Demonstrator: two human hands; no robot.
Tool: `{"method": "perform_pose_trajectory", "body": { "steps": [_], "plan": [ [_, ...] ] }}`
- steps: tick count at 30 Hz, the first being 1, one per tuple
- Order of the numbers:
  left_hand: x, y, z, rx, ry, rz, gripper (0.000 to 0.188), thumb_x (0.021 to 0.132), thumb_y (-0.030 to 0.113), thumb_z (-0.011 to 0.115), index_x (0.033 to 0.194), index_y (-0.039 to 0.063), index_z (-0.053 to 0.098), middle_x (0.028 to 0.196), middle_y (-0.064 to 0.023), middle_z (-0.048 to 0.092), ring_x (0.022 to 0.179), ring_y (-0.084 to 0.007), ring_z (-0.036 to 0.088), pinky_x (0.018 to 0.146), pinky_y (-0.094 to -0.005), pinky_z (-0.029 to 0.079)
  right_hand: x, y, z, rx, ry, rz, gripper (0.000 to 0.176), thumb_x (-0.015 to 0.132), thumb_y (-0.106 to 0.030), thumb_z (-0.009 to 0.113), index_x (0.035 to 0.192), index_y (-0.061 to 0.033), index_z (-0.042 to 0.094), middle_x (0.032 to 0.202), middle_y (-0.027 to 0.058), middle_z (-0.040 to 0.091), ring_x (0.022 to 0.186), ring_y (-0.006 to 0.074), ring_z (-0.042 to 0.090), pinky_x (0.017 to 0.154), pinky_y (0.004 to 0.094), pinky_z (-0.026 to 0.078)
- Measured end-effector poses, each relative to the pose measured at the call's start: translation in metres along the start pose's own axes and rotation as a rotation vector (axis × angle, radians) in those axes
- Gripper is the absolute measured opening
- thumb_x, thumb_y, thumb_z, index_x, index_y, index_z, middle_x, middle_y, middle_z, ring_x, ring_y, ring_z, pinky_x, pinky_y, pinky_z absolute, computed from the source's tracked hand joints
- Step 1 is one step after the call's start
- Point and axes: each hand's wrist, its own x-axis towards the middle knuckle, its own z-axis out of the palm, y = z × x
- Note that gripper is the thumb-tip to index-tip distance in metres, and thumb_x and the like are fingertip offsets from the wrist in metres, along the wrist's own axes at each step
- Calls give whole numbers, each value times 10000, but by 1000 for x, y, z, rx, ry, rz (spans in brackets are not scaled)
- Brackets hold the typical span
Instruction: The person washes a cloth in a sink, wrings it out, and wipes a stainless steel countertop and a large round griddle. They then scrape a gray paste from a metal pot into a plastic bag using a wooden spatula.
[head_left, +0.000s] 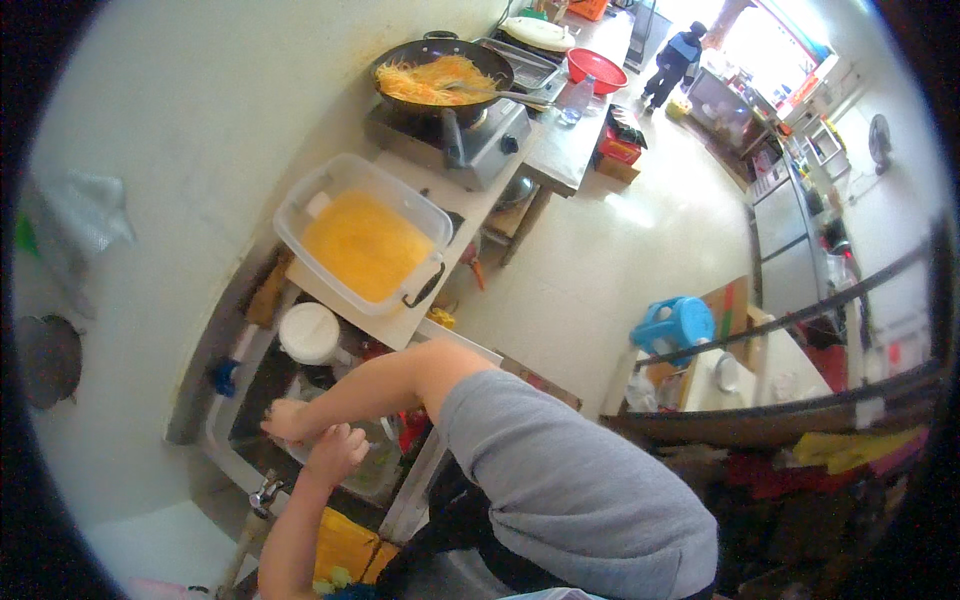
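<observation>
Both hands are over a sink (241, 463). My right hand (283, 421), blurred, reaches across towards the wall side; its fingers point down and their undersides are hidden. Just below that wrist is my left hand (339, 453), its fingers curled; whether it holds anything does not show. Under the hands lies a clear plastic bag or container (373, 471) with some green bits. A white-lidded tub (309, 334) stands at the sink's far end. Beside the sink, a chrome tap (265, 495) rises near my left forearm.
A clear plastic bin of yellow-orange liquid (367, 244) sits on the counter. Beyond it, a wok (442, 101) with noodle-like shreds and a spatula rests on a portable stove (491, 142). A red basket (596, 71) is farther back. Another person (675, 64) stands in the distance.
</observation>
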Motion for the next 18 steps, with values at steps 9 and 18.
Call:
{"method": "perform_pose_trajectory", "body": {
  "steps": [9, 18],
  "plan": [
    [23, 33, 102, -1006, 69, -662, 206, 829, 72, 439, 983, 28, 567, 1013, -162, 592, 961, -274, 538, 834, -409, 430, 65, 137, 34, -834, 181, -90, 320, 893, -307, 417, 961, -70, 621, 792, 93, 652, 699, 250, 651, 570, 365, 529],
    [-43, 161, 55, -55, 753, -1137, 210, 715, 50, 556, 916, 57, 614, 968, -121, 564, 927, -310, 515, 907, -457, 380, 21, 188, -64, 986, 136, 437, 486, 902, -469, 363, 1066, -42, 526, 1068, 114, 552, 1013, 284, 514, 827, 460, 450]
  ]
}}
